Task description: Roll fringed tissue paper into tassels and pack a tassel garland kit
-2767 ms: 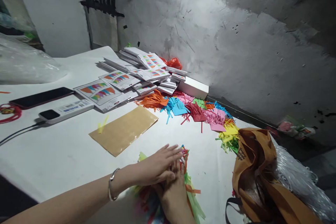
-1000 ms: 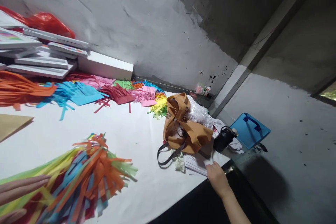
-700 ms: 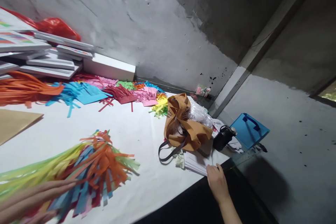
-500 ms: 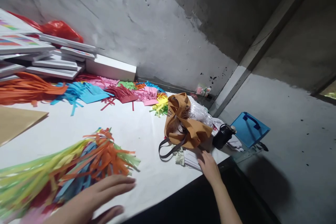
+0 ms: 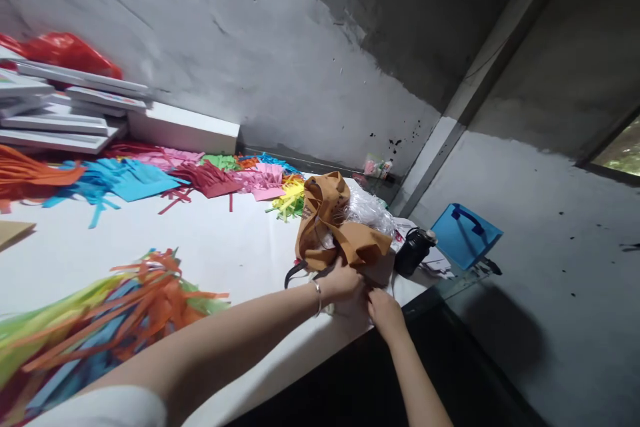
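Both my hands have come together at the front of a brown cloth bag with dark straps, near the table's front edge. My left hand, with a bracelet at its wrist, is curled against the bag's lower edge. Close to its right, my right hand is also curled, fingertips turned toward the left hand. Whatever lies between the fingers is hidden; the white papers there are mostly covered by my hands. A bundle of multicoloured paper strips lies at the left, partly behind my left arm.
A black bottle and a clear plastic bundle stand right of the bag. Fringed paper in several colours, such as a blue piece, lines the wall side. White boxes stack behind. A blue container is beyond the corner.
My left hand has moved from beside the strip bundle across to the bag, beside my right hand. My right hand's fingers have curled in. The view has shifted slightly right.
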`<state>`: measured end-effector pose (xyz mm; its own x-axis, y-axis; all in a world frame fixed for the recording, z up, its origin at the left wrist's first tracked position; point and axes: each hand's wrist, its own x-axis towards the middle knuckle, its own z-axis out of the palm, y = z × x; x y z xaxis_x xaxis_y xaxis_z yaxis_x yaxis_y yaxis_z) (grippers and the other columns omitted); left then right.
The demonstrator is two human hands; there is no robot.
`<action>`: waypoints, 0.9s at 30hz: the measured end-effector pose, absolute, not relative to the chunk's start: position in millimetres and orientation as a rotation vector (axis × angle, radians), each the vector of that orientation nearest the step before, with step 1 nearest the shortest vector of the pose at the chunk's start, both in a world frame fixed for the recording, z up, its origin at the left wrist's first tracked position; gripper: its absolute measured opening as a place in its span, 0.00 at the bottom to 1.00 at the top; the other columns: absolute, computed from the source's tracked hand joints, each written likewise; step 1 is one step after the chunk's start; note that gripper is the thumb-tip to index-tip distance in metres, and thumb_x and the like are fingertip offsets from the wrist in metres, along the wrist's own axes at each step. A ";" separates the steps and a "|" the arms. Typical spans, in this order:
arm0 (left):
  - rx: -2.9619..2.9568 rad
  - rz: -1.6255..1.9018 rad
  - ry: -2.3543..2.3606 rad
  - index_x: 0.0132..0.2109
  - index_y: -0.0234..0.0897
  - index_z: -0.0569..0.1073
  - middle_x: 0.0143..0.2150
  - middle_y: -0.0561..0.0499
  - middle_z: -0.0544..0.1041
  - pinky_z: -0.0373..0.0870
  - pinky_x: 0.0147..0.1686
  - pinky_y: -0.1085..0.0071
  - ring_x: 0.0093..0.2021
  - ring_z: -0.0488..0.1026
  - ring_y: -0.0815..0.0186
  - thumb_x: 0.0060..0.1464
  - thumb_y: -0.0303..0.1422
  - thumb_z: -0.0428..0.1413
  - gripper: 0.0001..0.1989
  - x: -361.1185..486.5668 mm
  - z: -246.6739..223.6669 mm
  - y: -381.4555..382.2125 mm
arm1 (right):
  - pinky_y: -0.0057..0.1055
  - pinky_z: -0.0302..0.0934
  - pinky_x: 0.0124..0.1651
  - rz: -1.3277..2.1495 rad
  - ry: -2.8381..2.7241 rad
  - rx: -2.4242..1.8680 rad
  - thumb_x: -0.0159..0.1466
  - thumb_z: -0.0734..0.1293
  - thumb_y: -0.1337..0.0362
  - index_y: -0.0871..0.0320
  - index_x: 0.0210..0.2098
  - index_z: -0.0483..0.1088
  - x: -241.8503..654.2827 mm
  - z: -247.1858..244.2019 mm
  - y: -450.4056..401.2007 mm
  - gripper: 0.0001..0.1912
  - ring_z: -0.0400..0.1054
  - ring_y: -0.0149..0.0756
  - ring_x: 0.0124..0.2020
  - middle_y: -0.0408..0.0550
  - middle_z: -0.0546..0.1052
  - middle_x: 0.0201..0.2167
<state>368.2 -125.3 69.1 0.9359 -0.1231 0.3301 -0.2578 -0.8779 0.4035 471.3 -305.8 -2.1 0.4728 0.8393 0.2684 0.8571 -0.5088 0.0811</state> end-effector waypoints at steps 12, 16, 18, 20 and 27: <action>2.774 0.101 -0.008 0.53 0.35 0.74 0.54 0.46 0.75 0.75 0.49 0.56 0.50 0.75 0.56 0.65 0.38 0.56 0.14 398.5 56.3 -93.6 | 0.43 0.67 0.59 -0.499 -1.675 -2.492 0.67 0.65 0.70 0.62 0.58 0.70 482.7 -10.6 -318.9 0.19 0.69 0.46 0.59 0.56 0.75 0.57; 2.745 -0.070 0.004 0.55 0.35 0.72 0.54 0.45 0.74 0.75 0.48 0.56 0.50 0.75 0.56 0.65 0.37 0.57 0.15 409.9 51.3 -111.3 | 0.43 0.68 0.58 -0.518 -1.662 -2.485 0.67 0.64 0.69 0.61 0.58 0.70 481.4 -10.1 -317.7 0.20 0.70 0.46 0.58 0.55 0.76 0.56; 2.725 -0.178 0.003 0.55 0.34 0.72 0.53 0.45 0.74 0.76 0.47 0.57 0.49 0.75 0.57 0.65 0.37 0.57 0.16 411.0 54.5 -108.0 | 0.43 0.69 0.58 -0.523 -1.649 -2.485 0.67 0.64 0.69 0.61 0.57 0.71 481.3 -10.6 -317.2 0.19 0.71 0.46 0.57 0.54 0.76 0.55; 2.706 -0.276 -0.018 0.54 0.34 0.73 0.52 0.46 0.75 0.76 0.46 0.57 0.47 0.76 0.57 0.65 0.38 0.56 0.15 407.5 60.8 -97.3 | 0.43 0.69 0.57 -0.528 -1.636 -2.483 0.66 0.64 0.69 0.61 0.56 0.72 480.8 -11.7 -316.7 0.19 0.72 0.46 0.57 0.54 0.76 0.55; 2.723 -0.437 -0.059 0.52 0.33 0.74 0.50 0.46 0.76 0.77 0.44 0.59 0.46 0.76 0.59 0.65 0.37 0.57 0.14 386.5 75.4 -64.6 | 0.41 0.70 0.57 -0.534 -1.613 -2.449 0.67 0.64 0.68 0.58 0.56 0.72 479.5 -16.3 -314.8 0.18 0.72 0.45 0.57 0.52 0.76 0.55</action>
<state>386.5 -64.6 75.4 0.9507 -0.1002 -0.2934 0.0183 -0.9266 0.3756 479.5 -314.8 -16.3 0.3542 0.8549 0.3791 0.9122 -0.4051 0.0614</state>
